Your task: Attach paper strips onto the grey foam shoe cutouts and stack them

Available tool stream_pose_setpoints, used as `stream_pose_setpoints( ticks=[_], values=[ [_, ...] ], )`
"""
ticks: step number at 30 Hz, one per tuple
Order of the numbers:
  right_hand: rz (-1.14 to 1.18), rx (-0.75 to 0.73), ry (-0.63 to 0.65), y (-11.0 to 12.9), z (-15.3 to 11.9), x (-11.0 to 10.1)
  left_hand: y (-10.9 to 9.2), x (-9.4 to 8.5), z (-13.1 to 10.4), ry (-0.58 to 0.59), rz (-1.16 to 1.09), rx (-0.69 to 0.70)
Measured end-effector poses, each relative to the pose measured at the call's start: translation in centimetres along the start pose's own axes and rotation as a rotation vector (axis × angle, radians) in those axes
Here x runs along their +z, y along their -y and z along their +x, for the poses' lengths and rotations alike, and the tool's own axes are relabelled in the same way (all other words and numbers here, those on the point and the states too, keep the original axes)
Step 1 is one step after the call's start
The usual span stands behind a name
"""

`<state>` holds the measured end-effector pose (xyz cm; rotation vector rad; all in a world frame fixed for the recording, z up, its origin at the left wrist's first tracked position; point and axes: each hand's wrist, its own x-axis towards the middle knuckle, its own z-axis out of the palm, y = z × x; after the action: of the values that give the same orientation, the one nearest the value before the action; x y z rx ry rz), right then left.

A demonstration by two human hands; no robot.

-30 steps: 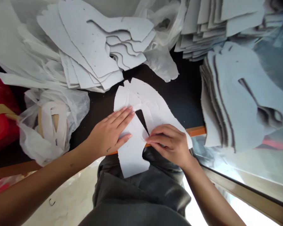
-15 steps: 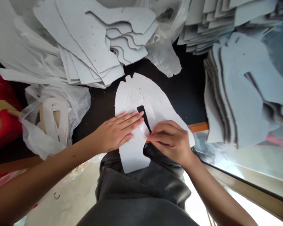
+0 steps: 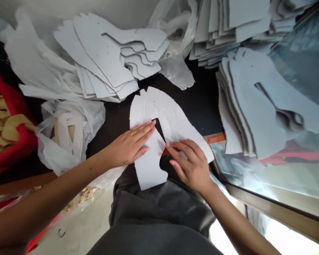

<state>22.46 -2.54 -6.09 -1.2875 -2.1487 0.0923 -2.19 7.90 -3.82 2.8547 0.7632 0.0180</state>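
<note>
A white curved cut-out piece (image 3: pixel 151 166) with a narrow slot in its middle lies at the front edge of the dark table, its lower end jutting over my lap. My left hand (image 3: pixel 131 143) rests flat on its left part, fingers stretched toward the slot. On the right part lies my right hand (image 3: pixel 188 159), fingers apart, with the index fingertip by the lower end of the slot. A thin white strip seems to lie on the piece around the slot, though its outline is hard to tell.
Fanned white cut-outs (image 3: pixel 103 56) lie behind. More stacks stand at the back right (image 3: pixel 223 28) and right (image 3: pixel 255 102). At the left, a plastic bag (image 3: pixel 93 117) holds small white pieces (image 3: pixel 78 132), beside a red basket (image 3: pixel 26 141) of tan pieces.
The view has shifted, showing more of the red basket. My right hand's fingers have spread from a pinch. The strip around the slot looks flatter against the white piece.
</note>
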Motion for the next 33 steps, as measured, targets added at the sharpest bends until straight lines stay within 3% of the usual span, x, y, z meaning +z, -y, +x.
stream_pose_setpoints(
  ticks=[6, 10, 14, 17, 22, 26, 31, 33],
  values=[
    [-0.099, -0.01, 0.19, 1.4, 0.0, 1.3, -0.2, 0.4, -0.4, -0.01, 0.04, -0.01],
    [-0.081, 0.098, 0.084, -0.3, -0.3, 0.1, 0.2, -1.3, 0.2, -0.025, 0.01, 0.027],
    [-0.141, 0.189, -0.006, -1.9, -0.1, -0.4, 1.8, -3.9, 4.2, -0.086, -0.136, 0.168],
    [-0.129, 0.19, 0.016, -2.5, 0.3, -0.5, 2.6, -5.0, 8.0, 0.053, -0.263, 0.312],
    [-0.067, 0.176, 0.073, -3.6, 1.0, -1.0, 3.1, -5.7, 11.7, 0.301, -0.456, 0.279],
    [-0.018, 0.153, 0.115, -4.7, 1.3, -1.6, 4.3, -6.1, 12.3, 0.397, -0.629, 0.26],
    [0.107, 0.152, 0.171, -5.7, 1.9, -2.4, 5.7, -6.5, 11.3, 0.352, -0.746, 0.151],
    [0.153, 0.209, 0.123, -5.2, 2.7, -2.9, 5.7, -6.5, 10.8, 0.354, -0.79, 0.095]
  ],
)
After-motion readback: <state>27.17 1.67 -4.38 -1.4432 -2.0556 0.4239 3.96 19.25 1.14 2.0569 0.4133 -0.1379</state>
